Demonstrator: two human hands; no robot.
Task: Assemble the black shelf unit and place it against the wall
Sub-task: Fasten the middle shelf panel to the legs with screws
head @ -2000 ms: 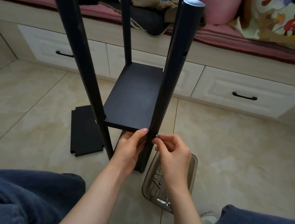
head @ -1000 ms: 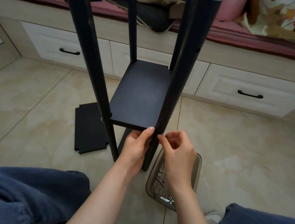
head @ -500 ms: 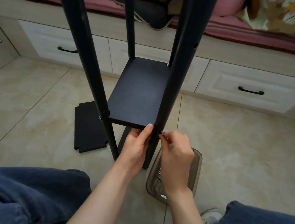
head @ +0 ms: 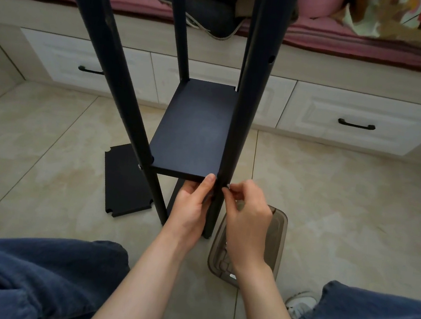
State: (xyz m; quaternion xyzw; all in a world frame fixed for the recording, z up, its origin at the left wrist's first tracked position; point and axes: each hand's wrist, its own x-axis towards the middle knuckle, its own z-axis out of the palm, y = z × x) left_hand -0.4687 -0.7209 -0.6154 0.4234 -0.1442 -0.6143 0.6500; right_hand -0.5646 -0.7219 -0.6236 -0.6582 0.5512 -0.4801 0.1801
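Note:
A partly built black shelf unit stands on the tiled floor, with a black shelf board point(head: 194, 131) set between several black round posts. The near right post point(head: 247, 105) rises past the board's front right corner. My left hand point(head: 193, 205) holds that corner from below, thumb on the board's front edge. My right hand point(head: 248, 211) pinches a small silver screw point(head: 227, 186) against the right side of this post, level with the board. A loose black shelf board point(head: 124, 183) lies flat on the floor to the left.
A smoky clear plastic tray point(head: 278, 236) with screws and small parts sits on the floor under my right wrist. White drawers point(head: 357, 119) under a pink-cushioned bench point(head: 377, 47) run along the back. My knees in blue trousers frame the bottom, a shoe point(head: 300, 303) at right.
The view has tilted slightly, so the post tops are out of frame. My right hand has brought the screw tight against the post; the left hand keeps holding the board corner.

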